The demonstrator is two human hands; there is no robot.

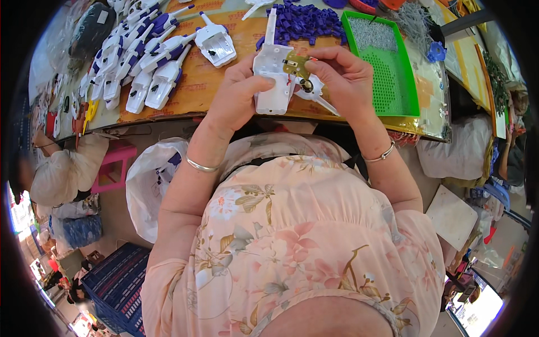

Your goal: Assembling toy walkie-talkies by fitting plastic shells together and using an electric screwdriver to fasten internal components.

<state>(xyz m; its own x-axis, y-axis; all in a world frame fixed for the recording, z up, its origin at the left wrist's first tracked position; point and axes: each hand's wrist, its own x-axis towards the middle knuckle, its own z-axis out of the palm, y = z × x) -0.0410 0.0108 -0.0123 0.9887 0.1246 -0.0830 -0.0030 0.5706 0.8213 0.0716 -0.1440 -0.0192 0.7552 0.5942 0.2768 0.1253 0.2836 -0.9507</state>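
Left hand (238, 92) grips white plastic housing (273, 76) — right hand (342, 76) pinches a small brass part (296, 65) against it.

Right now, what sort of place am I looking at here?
Probably a small toy-assembly workshop. Both hands, left hand and right hand, hold a white plastic toy shell over a workbench stacked with matching white-and-blue shells, a heap of blue plastic parts and a green sorting tray.

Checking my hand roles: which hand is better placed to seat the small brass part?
Right. The right hand already pinches the brass part, while the left hand grips the white shell.
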